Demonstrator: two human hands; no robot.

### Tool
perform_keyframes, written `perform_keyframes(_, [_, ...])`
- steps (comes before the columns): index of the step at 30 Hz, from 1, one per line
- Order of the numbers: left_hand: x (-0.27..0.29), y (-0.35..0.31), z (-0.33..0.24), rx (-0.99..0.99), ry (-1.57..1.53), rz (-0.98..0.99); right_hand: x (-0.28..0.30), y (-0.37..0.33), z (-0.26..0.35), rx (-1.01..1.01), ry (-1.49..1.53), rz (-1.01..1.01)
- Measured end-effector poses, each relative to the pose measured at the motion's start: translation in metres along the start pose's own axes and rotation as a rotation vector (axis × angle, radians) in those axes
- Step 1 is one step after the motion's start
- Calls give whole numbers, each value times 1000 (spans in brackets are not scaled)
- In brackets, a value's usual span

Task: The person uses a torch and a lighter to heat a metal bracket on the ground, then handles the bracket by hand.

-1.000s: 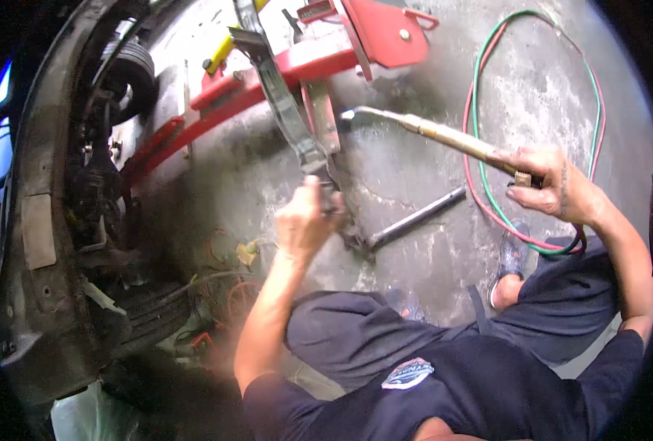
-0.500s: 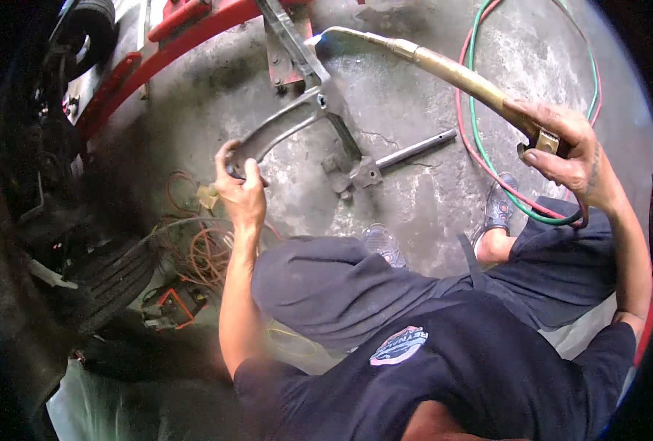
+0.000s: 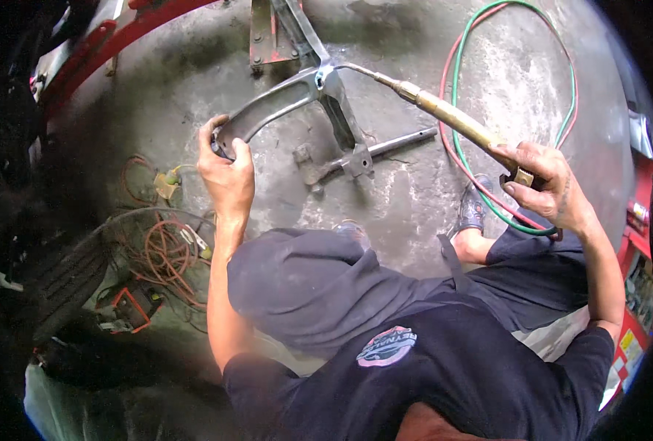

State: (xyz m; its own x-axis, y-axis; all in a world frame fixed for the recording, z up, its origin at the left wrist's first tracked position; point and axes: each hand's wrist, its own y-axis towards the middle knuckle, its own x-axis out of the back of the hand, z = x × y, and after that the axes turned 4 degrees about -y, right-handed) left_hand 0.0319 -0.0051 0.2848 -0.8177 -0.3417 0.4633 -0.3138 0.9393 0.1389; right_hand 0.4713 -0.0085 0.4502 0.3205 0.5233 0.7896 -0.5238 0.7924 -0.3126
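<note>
Can't tell contact from gap between tip of brass torch [image 3: 458, 126] and forked metal bracket [image 3: 267, 109], too small. Can't see bracket's upper end, cropped above-left of torch. Can't fully see left shoe [image 3: 352, 231] below-left of torch, behind trouser leg [image 3: 289, 294].

Torch [image 3: 458, 123] is brass-gold; green hose [image 3: 455, 81], red hose [image 3: 443, 82]. Metal bracket [image 3: 275, 104] dk grey w/ lighter edges. Shirt [image 3: 481, 345] blk w/ multicol. badge [image 3: 387, 347]; trousers [image 3: 304, 279] dk blue-grey. Floor [image 3: 407, 202] mottled grey; cable [image 3: 166, 250] prob. orange, dim corner.
</note>
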Motion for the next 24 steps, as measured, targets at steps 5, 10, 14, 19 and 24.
perform_keyframes(5, [-6,1,-12,68,30,4,-13,0,1,8,4,30])
perform_keyframes(10, [-5,1,-4,44,-1,-32,-21,0,8,23,-28,44])
perform_keyframes(14, [-7,1,0,28,-22,-45,-24,3,11,-13,-52,46])
perform_keyframes(19, [-6,1,0,-59,-10,-79,-28,4,11,12,-74,54])
perform_keyframes(24, [-4,-1,-4,71,-23,-42,-30,6,11,-6,-53,37])
